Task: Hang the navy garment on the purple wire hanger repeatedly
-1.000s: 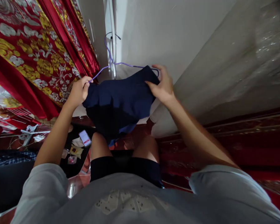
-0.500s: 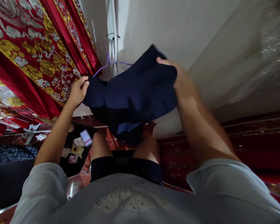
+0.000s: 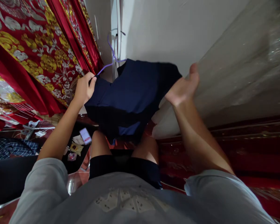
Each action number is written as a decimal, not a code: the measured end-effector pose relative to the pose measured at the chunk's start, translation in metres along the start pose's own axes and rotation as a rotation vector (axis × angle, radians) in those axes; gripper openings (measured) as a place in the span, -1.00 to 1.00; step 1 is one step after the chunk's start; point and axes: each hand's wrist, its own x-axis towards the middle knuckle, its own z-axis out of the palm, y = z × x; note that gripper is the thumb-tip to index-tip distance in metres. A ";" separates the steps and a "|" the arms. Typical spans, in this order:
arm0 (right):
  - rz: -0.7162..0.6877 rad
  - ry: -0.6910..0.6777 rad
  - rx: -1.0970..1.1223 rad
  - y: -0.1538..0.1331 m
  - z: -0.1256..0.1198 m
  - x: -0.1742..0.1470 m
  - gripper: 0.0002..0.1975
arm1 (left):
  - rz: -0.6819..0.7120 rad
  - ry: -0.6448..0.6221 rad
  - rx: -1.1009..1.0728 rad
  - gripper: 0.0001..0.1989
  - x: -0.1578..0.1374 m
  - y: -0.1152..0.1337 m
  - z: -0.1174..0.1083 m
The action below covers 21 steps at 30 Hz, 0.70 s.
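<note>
A dark navy garment (image 3: pixel 135 87) hangs between my hands on a purple hanger (image 3: pixel 105 66); which kind of garment it is I cannot tell. My left hand (image 3: pixel 85 88) pinches the cloth at its upper left corner, close to the hanger's arm. At the garment's right edge, my right hand (image 3: pixel 183 87) has its palm turned up and its thumb stretched away from the cloth. Its other fingers are mostly hidden by the garment. The hanger's hook stands by a white pole, and its right arm disappears into the cloth.
Red cloth with gold and silver embroidery (image 3: pixel 49 53) hangs at the left. A black seat (image 3: pixel 80 155) holds a phone (image 3: pixel 85 135) and small packets. Behind the garment stands a pale wall (image 3: pixel 163 31), with clear plastic sheeting (image 3: pixel 238 71) at the right. Checked fabric (image 3: pixel 11 147) lies far left.
My right hand has loosened from the garment's right side, its thumb now off the cloth. The raised right corner of the garment has dropped. My left hand keeps its pinch.
</note>
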 end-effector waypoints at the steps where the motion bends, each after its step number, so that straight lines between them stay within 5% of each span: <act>1: -0.022 -0.008 0.025 -0.014 0.003 0.000 -0.08 | -0.015 0.023 -0.020 -0.76 0.003 -0.003 0.004; 6: 0.058 -0.184 0.004 -0.070 0.040 -0.010 0.04 | -0.083 0.185 -0.051 -0.81 0.018 -0.022 0.017; 8: 0.176 -0.494 0.071 -0.071 0.051 -0.019 0.03 | -0.095 0.188 -0.044 -0.85 0.017 -0.023 0.015; 11: 0.307 -0.934 -0.011 -0.045 0.061 -0.033 -0.25 | -0.109 0.166 -0.062 -0.84 0.001 -0.014 0.012; 14: 0.205 -0.763 -0.285 -0.004 0.069 -0.045 -0.44 | -0.096 0.152 -0.207 -0.72 -0.018 0.006 0.019; 19: -0.124 -0.469 -0.600 0.039 0.091 -0.058 0.07 | -0.019 -0.069 -0.540 -0.79 -0.030 0.065 0.045; 21: -0.199 -0.406 -0.634 0.044 0.103 -0.060 0.01 | 0.011 -0.164 -0.594 -0.84 -0.029 0.094 0.056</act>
